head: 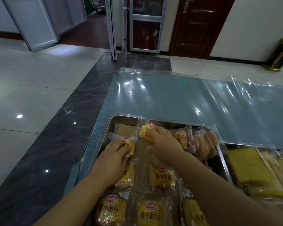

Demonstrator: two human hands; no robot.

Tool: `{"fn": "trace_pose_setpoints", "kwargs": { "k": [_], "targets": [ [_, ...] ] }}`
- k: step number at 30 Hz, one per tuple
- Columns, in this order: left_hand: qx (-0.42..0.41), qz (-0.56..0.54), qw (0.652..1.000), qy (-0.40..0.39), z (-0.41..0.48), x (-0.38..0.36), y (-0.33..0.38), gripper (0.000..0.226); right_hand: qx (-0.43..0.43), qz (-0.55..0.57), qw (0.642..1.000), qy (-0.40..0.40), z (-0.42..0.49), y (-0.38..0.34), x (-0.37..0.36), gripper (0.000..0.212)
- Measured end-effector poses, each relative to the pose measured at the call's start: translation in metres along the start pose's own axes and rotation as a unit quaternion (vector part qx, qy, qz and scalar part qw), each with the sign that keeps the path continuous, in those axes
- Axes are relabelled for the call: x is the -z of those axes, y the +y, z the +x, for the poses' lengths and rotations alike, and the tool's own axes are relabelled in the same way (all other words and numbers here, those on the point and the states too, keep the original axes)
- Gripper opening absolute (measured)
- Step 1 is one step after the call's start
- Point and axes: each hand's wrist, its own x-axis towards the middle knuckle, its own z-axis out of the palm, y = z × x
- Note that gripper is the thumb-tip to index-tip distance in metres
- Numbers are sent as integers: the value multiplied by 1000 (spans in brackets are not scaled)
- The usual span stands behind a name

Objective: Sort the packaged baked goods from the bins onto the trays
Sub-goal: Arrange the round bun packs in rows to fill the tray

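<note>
The metal tray (95, 144) on the worktop (170, 98) already holds many small bread packs, lying in rows. Brown paper shows at the far end, so I think there is room for more. No bins can be seen. The left hand (113, 159) lies flat, pressing on one bread pack (129, 146). The right hand (163, 144) reaches farther and pinches another bread pack (146, 131). A second tray (223, 159) holds yellow cake slices (250, 165).

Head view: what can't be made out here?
- The bins: none in frame.
- Left hand and right hand: grip under the palms on their bread packs hidden.
- Second tray: cut off at the right edge.
- Small print on packs: blurred.
</note>
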Motion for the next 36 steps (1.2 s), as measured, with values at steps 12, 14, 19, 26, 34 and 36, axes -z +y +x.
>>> {"fn": "trace_pose_setpoints", "kwargs": {
  "k": [12, 14, 19, 26, 34, 36],
  "targets": [
    [13, -4, 1000, -7, -6, 1, 0, 34, 32, -15, 999, -21, -27, -1, -2, 39],
    [14, -14, 1000, -10, -5, 2, 2, 32, 38, 7, 999, -24, -36, -1, 0, 34],
    [-11, -20, 1000, 11, -3, 5, 16, 26, 54, 35, 997, 30, -58, 5, 6, 25],
    [-33, -48, 998, -3, 17, -1, 55, 26, -118, 34, 972, 199, -77, 44, 24, 30],
    [-63, -11, 996, -59, 44, -19, 84, 37, -220, -5, 971, 95, -67, 64, 28, 38],
    [-60, 14, 995, -81, 44, -23, 80, 38, -234, 14, 966, 112, -64, 61, 30, 23]
  ]
}}
